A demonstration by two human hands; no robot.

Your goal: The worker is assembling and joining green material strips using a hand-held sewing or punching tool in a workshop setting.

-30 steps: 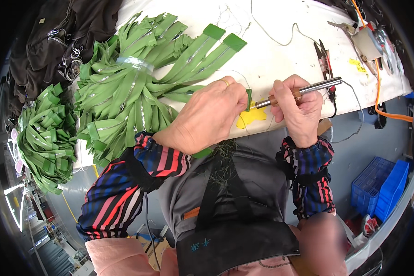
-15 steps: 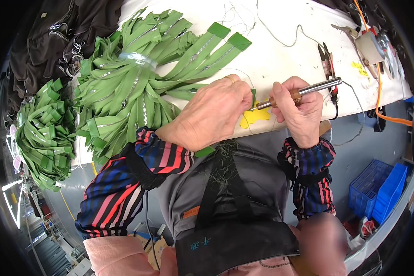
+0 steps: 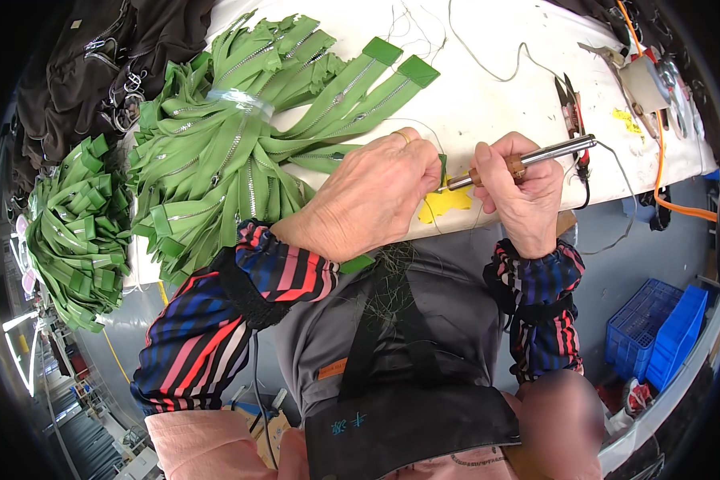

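Note:
My right hand (image 3: 528, 200) is closed round a soldering iron (image 3: 560, 150) with a wooden grip and metal shaft. Its tip points left and meets, or nearly meets, the green tab (image 3: 442, 168) of a zipper at my left fingertips. My left hand (image 3: 372, 188) pinches that zipper, most of which is hidden under the palm; a green end (image 3: 358, 264) shows below the wrist. Under the iron's tip lies a flat yellow piece (image 3: 446, 206) at the table's front edge. Left of my left hand spreads a big bundle of green zippers (image 3: 244, 172), tied with a clear band.
A second pile of green zippers (image 3: 80, 240) hangs at the table's left edge, by dark garments (image 3: 64, 72). Snips (image 3: 570, 108), an orange cord (image 3: 680, 210) and metal tools (image 3: 616, 68) lie right on the white table (image 3: 488, 96). Blue crates (image 3: 648, 328) stand below.
Almost nothing differs. Both hands, the zipper and the soldering iron stay in nearly the same place.

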